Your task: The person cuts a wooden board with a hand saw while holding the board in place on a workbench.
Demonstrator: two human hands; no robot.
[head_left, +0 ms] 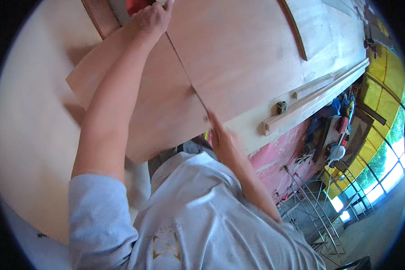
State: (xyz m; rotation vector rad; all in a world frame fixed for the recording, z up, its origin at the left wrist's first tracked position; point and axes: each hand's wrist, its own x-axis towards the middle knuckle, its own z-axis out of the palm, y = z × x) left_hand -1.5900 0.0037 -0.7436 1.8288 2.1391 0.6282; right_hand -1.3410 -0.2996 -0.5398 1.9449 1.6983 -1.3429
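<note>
A pale plywood sheet (238, 45) lies before me, with a thin dark line running across it toward my body. Left of the line is a smaller plywood piece (157, 99). At the far end of the line, my left hand (150, 20) is closed at the picture's top edge, its fingertips partly cut off. What it holds is not clear; a red object (136, 5) shows right beside it. My right hand (225, 139), slightly blurred, grips the near edge of the plywood where the line ends, one finger lying along the top.
Long wooden strips (319, 96) and a tape measure (281, 107) lie on the right of the work surface. A narrower board (308, 31) rests on the plywood farther back. Beyond are a metal frame (315, 207), scattered tools, and a yellow tarp (382, 99).
</note>
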